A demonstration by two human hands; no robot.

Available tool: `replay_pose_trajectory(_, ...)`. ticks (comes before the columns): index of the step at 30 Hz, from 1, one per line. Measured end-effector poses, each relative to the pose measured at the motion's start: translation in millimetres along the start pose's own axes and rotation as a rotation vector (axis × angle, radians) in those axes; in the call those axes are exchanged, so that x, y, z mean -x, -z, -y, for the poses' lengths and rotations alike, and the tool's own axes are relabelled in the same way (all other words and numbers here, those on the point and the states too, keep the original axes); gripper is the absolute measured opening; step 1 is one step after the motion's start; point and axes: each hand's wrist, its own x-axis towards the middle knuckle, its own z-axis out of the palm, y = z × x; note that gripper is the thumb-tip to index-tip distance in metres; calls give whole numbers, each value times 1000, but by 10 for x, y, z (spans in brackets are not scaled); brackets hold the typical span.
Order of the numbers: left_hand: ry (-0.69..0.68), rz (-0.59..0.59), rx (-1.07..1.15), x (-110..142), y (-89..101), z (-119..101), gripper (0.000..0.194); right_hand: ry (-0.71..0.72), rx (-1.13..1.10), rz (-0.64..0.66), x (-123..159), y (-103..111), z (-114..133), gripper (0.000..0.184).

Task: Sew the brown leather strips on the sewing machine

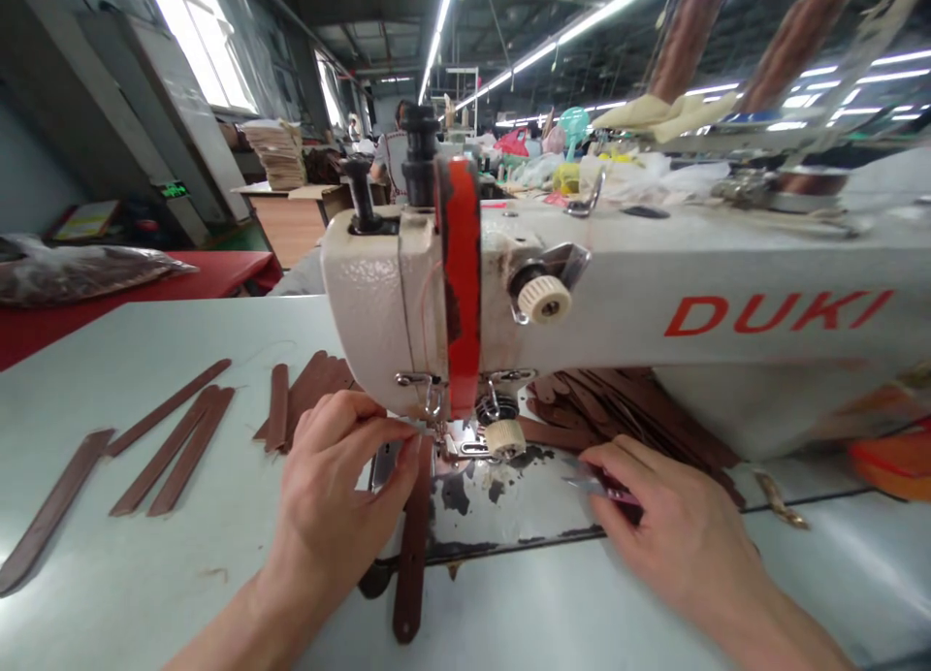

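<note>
A brown leather strap [413, 564] with small holes lies lengthwise from the needle area toward me, its rounded end past the edge of the machine bed. My left hand [338, 487] pinches at the strap's far end, just left of the presser foot [447, 443]; the fingertips partly hide that end. In my right hand [658, 526], what look like thread snips [615, 492] with a pinkish handle point left over the bed. Its fingertips are close to the end of another brown strap [557, 435]. The white sewing machine [611, 293] stands over both hands.
Several loose brown straps [185, 448] lie on the pale table [210, 613] at left. A heap of brown strips [611, 409] sits under the machine arm. A brass-coloured piece [782, 501] and an orange object [894, 463] are at right. Behind, a person [393, 157] is partly visible.
</note>
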Motion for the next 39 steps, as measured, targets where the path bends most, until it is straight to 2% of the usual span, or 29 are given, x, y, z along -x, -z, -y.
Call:
replay_pose_trajectory(7, 28, 34, 2, -9, -26, 30, 9, 2, -3, -4, -10, -2, 1, 20)
replay_pose_trajectory(17, 69, 6, 5, -15, -53, 23, 10, 8, -16, -19, 19, 11, -8, 17)
replay_pose_trajectory(27, 33, 12, 3, -12, -31, 6, 9, -2, -27, -9, -1, 4, 0, 17)
replay_pose_trajectory(39, 94, 23, 11, 11, -62, 0, 12, 9, -26, -25, -7, 10, 11, 17)
